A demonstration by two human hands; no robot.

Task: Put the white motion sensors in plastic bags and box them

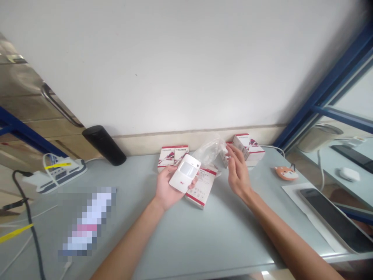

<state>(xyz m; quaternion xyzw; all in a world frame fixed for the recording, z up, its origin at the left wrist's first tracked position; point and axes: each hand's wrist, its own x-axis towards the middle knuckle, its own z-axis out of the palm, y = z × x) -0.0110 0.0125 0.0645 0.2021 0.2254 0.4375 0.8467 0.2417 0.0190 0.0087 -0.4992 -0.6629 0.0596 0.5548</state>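
My left hand [166,188] is palm up over the grey table [221,237], with its fingers closed round a small white rectangular device [184,173] that has a frosted window on its face. Under the device lies a white and red box [201,187]. My right hand [237,168] hovers to the right of the device with its fingers stretched out and slightly apart, holding nothing. Just behind that hand sits a crumpled clear plastic bag [209,151].
White and red boxes lie near the wall, two at the back middle [172,154] and a stack at the back right [247,147]. A black cylinder [103,144] leans at the left. A power strip [58,171], an orange fox-shaped item [286,173] and a tablet [335,218] also rest here.
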